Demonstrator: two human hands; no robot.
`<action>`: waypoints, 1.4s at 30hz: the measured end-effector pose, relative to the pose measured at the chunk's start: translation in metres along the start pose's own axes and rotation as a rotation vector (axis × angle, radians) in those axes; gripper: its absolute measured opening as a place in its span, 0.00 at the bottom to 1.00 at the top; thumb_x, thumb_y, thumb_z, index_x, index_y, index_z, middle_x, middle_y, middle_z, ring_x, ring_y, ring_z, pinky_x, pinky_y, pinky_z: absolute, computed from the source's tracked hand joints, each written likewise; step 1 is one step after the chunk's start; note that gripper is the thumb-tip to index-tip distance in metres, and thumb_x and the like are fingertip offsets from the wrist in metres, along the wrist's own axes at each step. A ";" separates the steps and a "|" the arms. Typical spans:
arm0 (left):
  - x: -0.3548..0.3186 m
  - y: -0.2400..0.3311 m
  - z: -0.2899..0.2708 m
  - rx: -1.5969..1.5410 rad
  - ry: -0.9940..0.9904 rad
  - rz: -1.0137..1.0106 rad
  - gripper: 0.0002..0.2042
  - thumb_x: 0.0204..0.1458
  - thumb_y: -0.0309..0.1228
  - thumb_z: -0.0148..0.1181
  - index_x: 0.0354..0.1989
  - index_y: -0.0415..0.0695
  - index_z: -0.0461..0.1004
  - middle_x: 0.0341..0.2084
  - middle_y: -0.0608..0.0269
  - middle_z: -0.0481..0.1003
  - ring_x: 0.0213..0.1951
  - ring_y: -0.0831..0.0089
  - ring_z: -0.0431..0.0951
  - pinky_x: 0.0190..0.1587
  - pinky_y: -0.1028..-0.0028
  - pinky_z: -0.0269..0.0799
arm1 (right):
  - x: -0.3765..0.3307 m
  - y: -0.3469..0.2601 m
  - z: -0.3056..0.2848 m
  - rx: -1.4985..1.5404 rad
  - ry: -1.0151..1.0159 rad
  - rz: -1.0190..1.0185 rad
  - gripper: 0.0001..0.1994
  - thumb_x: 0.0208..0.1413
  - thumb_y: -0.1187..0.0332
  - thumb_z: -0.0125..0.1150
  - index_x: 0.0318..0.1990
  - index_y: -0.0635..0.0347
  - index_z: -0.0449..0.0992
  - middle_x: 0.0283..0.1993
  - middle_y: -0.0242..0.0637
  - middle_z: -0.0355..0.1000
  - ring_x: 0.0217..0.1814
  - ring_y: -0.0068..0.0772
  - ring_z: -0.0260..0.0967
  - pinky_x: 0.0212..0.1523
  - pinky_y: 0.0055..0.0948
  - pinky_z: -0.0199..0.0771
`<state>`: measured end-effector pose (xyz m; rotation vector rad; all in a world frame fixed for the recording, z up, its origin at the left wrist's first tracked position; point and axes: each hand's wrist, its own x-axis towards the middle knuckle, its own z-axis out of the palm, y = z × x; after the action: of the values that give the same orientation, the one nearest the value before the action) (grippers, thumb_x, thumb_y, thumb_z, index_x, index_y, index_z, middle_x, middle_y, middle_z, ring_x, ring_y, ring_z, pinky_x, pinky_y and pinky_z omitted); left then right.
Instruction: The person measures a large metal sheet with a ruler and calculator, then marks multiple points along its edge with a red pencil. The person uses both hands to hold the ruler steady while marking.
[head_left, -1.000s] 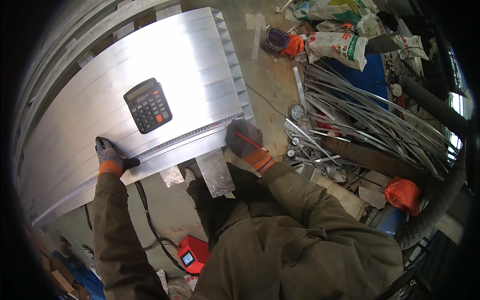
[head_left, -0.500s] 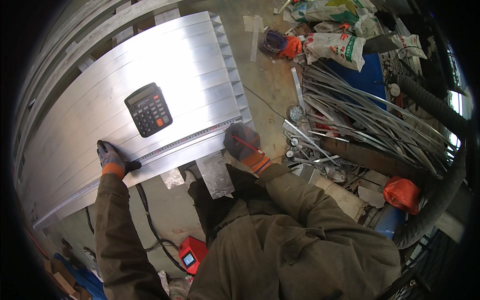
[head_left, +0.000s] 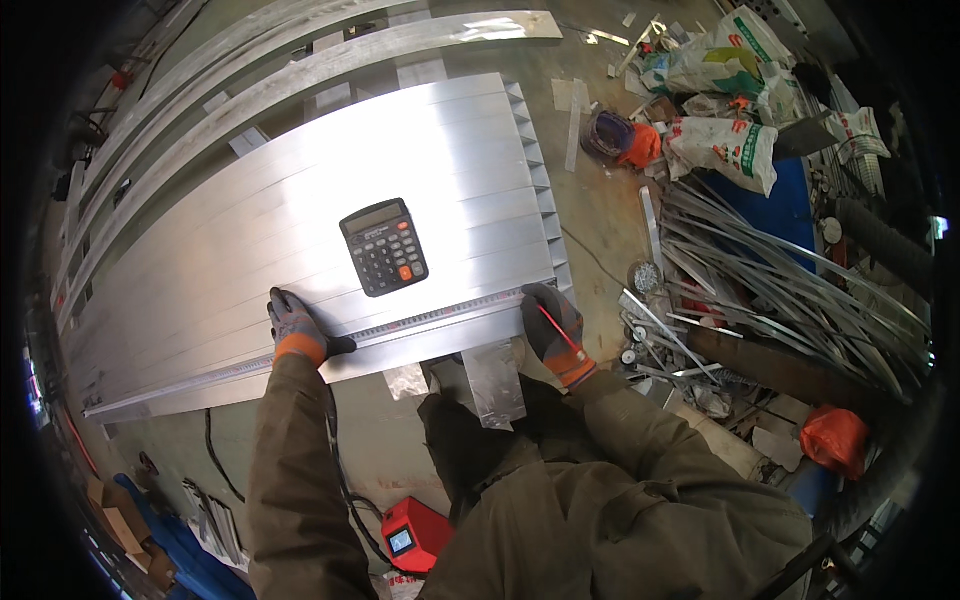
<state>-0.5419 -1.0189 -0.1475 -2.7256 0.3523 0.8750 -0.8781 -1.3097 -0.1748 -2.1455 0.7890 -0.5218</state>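
Observation:
Long aluminium profiles (head_left: 250, 230) lie side by side, making a wide silvery surface. Along the near edge stretches a tape measure blade (head_left: 430, 319). My gloved left hand (head_left: 297, 328) presses on it, thumb and fingers spread. At the profiles' right end, my gloved right hand (head_left: 553, 325) is closed around a thin red pencil (head_left: 556, 327), with its fingers against the end of the tape. A black calculator (head_left: 384, 247) with grey and orange keys rests on the metal between and beyond my hands. The right fingertips are partly hidden.
Loose metal strips (head_left: 790, 260) and white sacks (head_left: 722, 150) pile up at the right. A red box with a small screen (head_left: 417, 535) stands on the floor near me, beside black cables (head_left: 340, 470). Long metal bars (head_left: 330, 75) lie beyond the profiles.
The whole scene sits farther right and lower in the picture as the view has shifted. Both hands keep about the same places on the tape and metal.

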 end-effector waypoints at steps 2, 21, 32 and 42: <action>-0.004 0.004 -0.004 0.027 -0.020 -0.018 0.92 0.15 0.63 0.96 0.88 0.33 0.38 0.89 0.39 0.35 0.88 0.38 0.39 0.87 0.49 0.52 | 0.005 -0.016 0.009 0.099 -0.033 -0.058 0.11 0.71 0.73 0.63 0.57 0.60 0.83 0.51 0.49 0.84 0.53 0.54 0.85 0.55 0.43 0.86; -0.014 0.015 -0.034 -0.026 -0.149 -0.058 0.90 0.24 0.55 0.98 0.88 0.33 0.30 0.90 0.53 0.27 0.88 0.38 0.39 0.84 0.45 0.60 | -0.016 -0.259 -0.006 1.003 -0.546 0.238 0.12 0.71 0.73 0.65 0.59 0.58 0.78 0.51 0.39 0.83 0.42 0.26 0.80 0.44 0.31 0.83; -0.020 0.016 -0.043 0.013 -0.199 -0.048 0.90 0.24 0.61 0.96 0.89 0.36 0.32 0.90 0.50 0.24 0.88 0.36 0.37 0.81 0.41 0.64 | -0.053 -0.282 -0.016 0.693 -0.484 0.029 0.13 0.69 0.74 0.66 0.58 0.58 0.75 0.48 0.41 0.81 0.45 0.34 0.81 0.46 0.35 0.83; -0.016 0.012 -0.032 -0.029 -0.138 -0.034 0.89 0.25 0.60 0.96 0.88 0.32 0.33 0.91 0.52 0.27 0.88 0.38 0.38 0.82 0.40 0.62 | -0.064 -0.254 0.000 0.330 -0.369 -0.300 0.15 0.67 0.74 0.67 0.58 0.58 0.74 0.45 0.44 0.79 0.48 0.40 0.81 0.48 0.38 0.82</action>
<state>-0.5413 -1.0375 -0.1150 -2.6701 0.2672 1.0589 -0.8322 -1.1374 0.0168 -1.9731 0.1629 -0.3604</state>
